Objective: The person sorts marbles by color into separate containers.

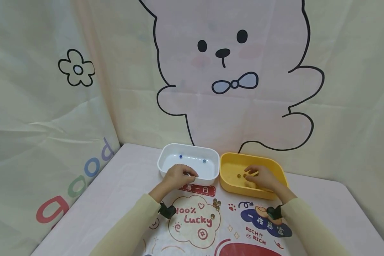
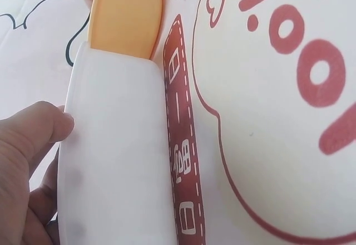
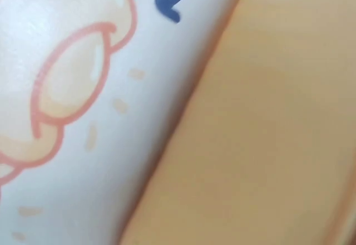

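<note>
Two amber beads (image 1: 239, 176) lie in the yellow tub (image 1: 240, 189) beside the loosely parted fingers of the right hand (image 1: 261, 176). The left hand (image 1: 178, 175) bends over the white tub (image 1: 192, 160) — whether it pinches anything, I cannot tell. Best release low — beads bounce.

Through the head feed I read glossy, smooth plastic on the white tub (image 1: 192, 152) at six o'clock, smooth plastic on the yellow tub (image 1: 240, 190) at four, shiny, glass-like marbles (image 1: 217, 208) near five, and a matt, creased, cloth-like backdrop (image 1: 230, 113) at twelve.
</note>
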A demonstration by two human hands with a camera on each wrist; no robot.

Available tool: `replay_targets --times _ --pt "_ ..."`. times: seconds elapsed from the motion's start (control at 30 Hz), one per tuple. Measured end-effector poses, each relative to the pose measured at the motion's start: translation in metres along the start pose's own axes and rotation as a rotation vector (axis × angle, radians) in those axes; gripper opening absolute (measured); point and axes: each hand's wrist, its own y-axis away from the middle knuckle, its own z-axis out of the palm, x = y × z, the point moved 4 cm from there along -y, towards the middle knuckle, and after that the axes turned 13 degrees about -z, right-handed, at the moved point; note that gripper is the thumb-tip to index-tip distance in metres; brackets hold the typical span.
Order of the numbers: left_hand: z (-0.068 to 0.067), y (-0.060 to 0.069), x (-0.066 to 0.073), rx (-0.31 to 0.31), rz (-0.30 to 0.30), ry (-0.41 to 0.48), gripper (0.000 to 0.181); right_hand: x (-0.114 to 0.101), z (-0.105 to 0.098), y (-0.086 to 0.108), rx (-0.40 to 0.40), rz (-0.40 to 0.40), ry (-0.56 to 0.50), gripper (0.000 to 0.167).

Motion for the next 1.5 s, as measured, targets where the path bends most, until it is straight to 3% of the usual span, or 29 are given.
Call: replay_targets --times 0.23,0.47,0.73,1.13,1.5 --pt "-0.001 0.0 0.0 -0.006 -0.011 0.002 0.01 -0.019 -0.009 0.015 0.029 -0.115 0.039 0.039" --pt "-0.001 0.002 -0.002 -0.006 -0.024 0.006 0.009 -0.037 -0.017 0.033 0.063 -0.13 0.015 0.047" --pt "0.0 0.002 -0.004 -0.001 -0.011 0.006 0.009 -0.054 -0.02 0.047 0.108 -0.176 0.004 0.046" --pt "0.0 0.0 -0.002 -0.008 -0.006 0.016 0.009 -0.094 -0.007 0.069 0.186 -0.246 -0.01 0.035" --pt "0.001 -0.001 -0.002 -0.008 -0.009 0.013 0.008 -0.123 0.022 0.079 0.151 -0.152 -0.162 0.03"
